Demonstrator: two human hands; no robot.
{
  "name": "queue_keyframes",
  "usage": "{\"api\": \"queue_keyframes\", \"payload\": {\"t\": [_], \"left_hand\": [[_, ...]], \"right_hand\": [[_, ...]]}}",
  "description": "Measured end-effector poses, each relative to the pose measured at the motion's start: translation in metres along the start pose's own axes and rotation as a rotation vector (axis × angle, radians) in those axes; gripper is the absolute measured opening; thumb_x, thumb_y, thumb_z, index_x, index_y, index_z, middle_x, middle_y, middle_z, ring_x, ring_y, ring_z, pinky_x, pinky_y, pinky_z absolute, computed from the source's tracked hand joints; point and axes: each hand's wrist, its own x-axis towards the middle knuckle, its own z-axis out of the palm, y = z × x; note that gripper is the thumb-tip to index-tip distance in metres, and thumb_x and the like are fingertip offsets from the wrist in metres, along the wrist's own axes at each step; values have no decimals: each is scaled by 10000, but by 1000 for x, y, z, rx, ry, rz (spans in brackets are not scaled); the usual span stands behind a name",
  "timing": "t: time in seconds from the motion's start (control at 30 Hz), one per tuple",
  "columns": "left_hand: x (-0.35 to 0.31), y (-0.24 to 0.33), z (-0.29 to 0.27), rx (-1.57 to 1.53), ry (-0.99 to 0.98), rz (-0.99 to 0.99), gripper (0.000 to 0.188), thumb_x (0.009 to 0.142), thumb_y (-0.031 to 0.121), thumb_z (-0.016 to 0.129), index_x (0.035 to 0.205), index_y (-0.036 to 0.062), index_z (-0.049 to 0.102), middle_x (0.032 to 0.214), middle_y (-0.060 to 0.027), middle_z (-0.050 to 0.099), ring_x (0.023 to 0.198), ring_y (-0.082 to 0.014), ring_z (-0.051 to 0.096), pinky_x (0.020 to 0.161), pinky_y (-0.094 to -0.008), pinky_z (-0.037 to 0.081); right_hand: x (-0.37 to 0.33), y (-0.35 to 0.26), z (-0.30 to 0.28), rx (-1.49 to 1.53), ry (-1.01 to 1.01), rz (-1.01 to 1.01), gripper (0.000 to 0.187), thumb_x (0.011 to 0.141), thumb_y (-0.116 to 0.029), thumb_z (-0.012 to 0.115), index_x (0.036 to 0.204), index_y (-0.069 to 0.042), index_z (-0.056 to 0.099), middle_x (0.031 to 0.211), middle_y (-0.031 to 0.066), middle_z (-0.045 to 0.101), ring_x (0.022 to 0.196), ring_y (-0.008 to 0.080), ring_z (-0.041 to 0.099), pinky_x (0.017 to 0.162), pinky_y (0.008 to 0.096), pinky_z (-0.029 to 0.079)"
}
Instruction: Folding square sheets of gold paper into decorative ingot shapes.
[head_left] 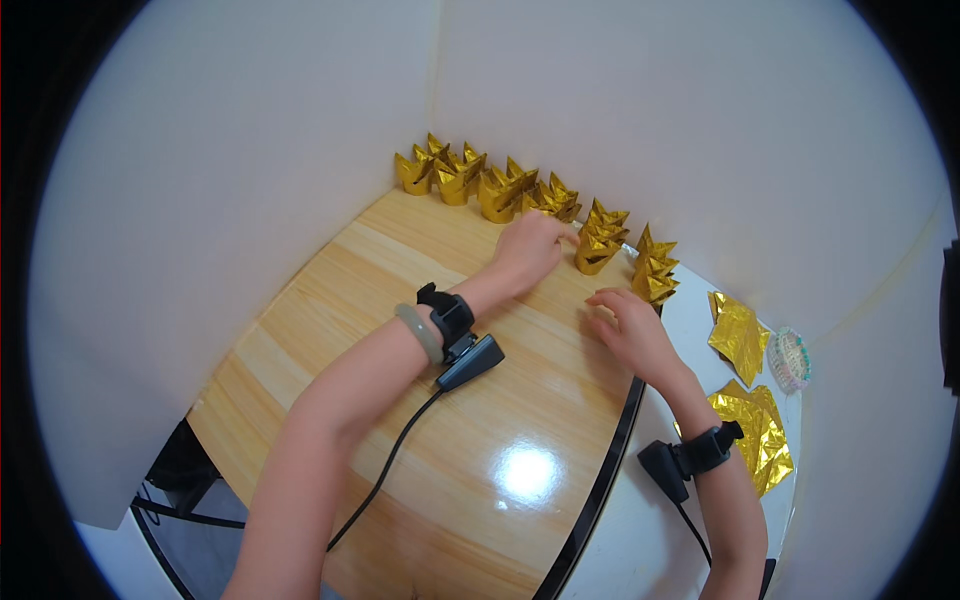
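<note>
A row of folded gold foil paper ingots with pointed tops stands along the table's far edge: the leftmost ingot (416,172) is in the corner, and others run to the right. My left hand (530,252) is just in front of the fourth ingot (552,198). Its index finger stretches toward the fifth ingot (594,252), and I cannot tell whether it touches. My right hand (638,335) hovers lower right, below the end ingot (655,270), with bent fingers, thumb apart, and nothing visible in them.
The wood-grain table (400,300) has a dark right edge. Beyond it, a white surface (640,520) carries gold foil sheets (740,340), more crumpled gold foil (765,440) and a small woven-looking basket (790,360). Pale walls close in the far side. Black cables trail from both wrist devices.
</note>
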Motion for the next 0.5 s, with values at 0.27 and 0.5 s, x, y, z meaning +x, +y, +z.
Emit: {"api": "queue_keyframes", "payload": {"t": [0.27,0.5], "left_hand": [[-59,-9,-13,-244,-501,128,404,860,219,549,1196,-4,556,1243,-208,536,1176,-352,476,976,-398,395],[-77,2,-28,-24,-620,113,728,871,353,574,1363,-91,274,1423,-308,254,1362,-395,205,1113,-425,206]], "right_hand": [[-69,-25,-61,19,-140,35,339,837,-156,641,1139,-32,550,1167,146,567,1082,317,536,915,366,437],[-182,10,-114,-219,-45,296,583,851,-191,641,1327,-3,363,1389,202,359,1291,361,329,1067,417,287]]}}
